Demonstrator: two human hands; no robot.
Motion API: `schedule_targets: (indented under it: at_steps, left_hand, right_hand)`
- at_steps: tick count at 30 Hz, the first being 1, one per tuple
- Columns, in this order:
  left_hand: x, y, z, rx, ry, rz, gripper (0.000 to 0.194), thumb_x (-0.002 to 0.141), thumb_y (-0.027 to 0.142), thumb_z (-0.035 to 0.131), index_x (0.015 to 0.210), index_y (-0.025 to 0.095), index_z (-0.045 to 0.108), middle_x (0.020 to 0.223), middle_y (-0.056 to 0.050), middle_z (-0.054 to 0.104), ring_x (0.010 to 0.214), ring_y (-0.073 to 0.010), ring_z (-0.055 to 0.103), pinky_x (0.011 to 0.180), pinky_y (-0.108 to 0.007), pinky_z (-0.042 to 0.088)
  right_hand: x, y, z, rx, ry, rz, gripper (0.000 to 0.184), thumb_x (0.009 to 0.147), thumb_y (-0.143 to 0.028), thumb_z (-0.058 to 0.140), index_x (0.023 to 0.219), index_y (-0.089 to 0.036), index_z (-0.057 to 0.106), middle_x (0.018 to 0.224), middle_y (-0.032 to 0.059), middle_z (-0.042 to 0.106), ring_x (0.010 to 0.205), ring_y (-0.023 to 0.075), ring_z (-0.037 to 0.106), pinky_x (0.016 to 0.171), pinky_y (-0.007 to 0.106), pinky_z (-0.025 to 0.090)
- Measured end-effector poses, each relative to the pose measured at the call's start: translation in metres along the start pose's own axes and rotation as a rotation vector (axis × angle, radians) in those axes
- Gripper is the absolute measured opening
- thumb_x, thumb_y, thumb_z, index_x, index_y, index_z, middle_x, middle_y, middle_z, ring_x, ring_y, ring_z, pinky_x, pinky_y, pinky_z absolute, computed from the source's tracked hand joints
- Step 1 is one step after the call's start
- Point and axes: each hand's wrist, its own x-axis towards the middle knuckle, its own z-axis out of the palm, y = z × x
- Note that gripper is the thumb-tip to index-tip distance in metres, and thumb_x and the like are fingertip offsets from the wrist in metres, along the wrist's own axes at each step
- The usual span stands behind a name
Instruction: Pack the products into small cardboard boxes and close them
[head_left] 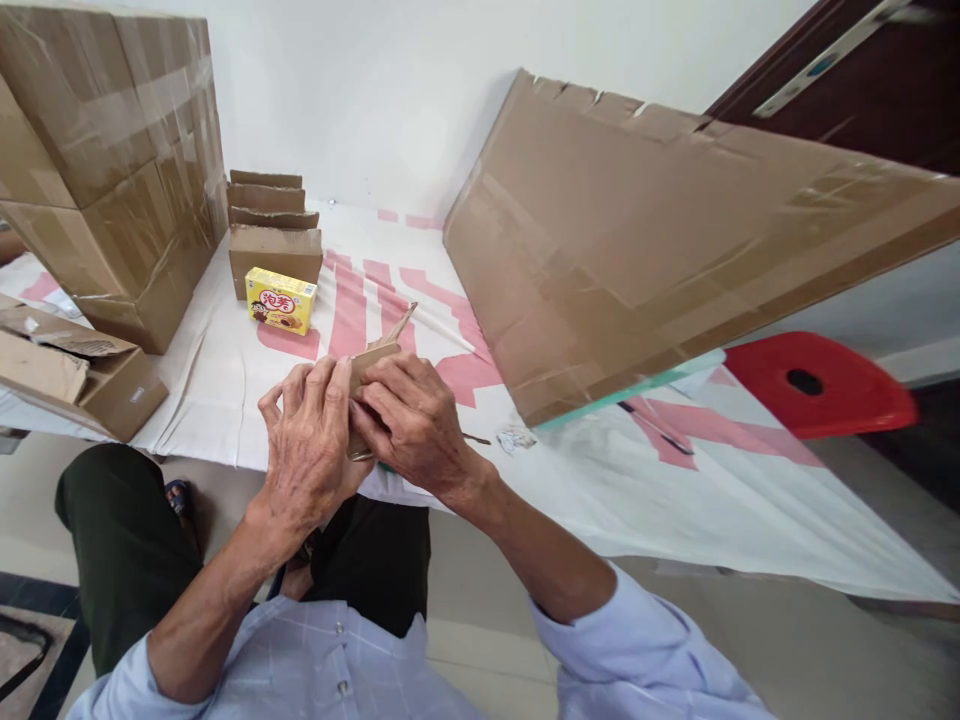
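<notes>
Both of my hands are closed around a small piece of folded brown cardboard above the table's front edge. My left hand grips its left side, fingers bent over the top. On the right side, my right hand pinches it, with the thumb tucked toward the middle. A narrow flap of the cardboard sticks up and away beyond my fingers. Its lower part is mostly hidden by my hands. Just past my left hand, a yellow printed snack box stands on the cloth.
Small open cardboard boxes stand in a row behind the yellow box. Large taped cartons rise at the left, near an opened carton. A big cardboard sheet leans at the right, beside a red stool. A pen lies on the white-and-pink cloth.
</notes>
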Motion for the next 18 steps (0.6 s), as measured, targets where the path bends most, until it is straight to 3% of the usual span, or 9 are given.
schedule_targets:
  at_steps: [8, 13, 18]
  left_hand:
    - [0.001, -0.001, 0.002, 0.000, -0.002, -0.015, 0.076, 0.086, 0.031, 0.070, 0.155, 0.009, 0.048, 0.147, -0.024, 0.063, 0.137, -0.0402, 0.056, 0.110, -0.050, 0.037]
    - [0.001, -0.003, 0.001, -0.007, -0.011, -0.007, 0.082, 0.088, 0.040, 0.074, 0.158, 0.008, 0.044, 0.148, -0.025, 0.062, 0.138, -0.0413, 0.055, 0.110, -0.051, 0.037]
    - [0.000, -0.002, -0.001, -0.009, -0.005, -0.009, 0.079, 0.091, 0.043, 0.074, 0.156, 0.008, 0.045, 0.148, -0.024, 0.063, 0.138, -0.0405, 0.055, 0.109, -0.050, 0.037]
  right_hand:
    - [0.004, 0.002, -0.003, -0.003, -0.068, 0.000, 0.024, 0.105, -0.019, 0.056, 0.083, -0.021, 0.066, 0.095, 0.0102, 0.071, 0.095, 0.0261, 0.057, 0.087, 0.041, 0.049]
    - [0.013, 0.013, -0.015, 0.118, -0.225, -0.032, 0.019, 0.103, -0.014, 0.056, 0.094, -0.020, 0.072, 0.109, 0.0121, 0.074, 0.107, 0.0277, 0.062, 0.093, 0.045, 0.054]
    - [0.026, 0.023, -0.025, 0.176, -0.352, -0.113, 0.022, 0.102, -0.010, 0.054, 0.097, -0.019, 0.073, 0.109, 0.0120, 0.074, 0.106, 0.0268, 0.063, 0.094, 0.046, 0.055]
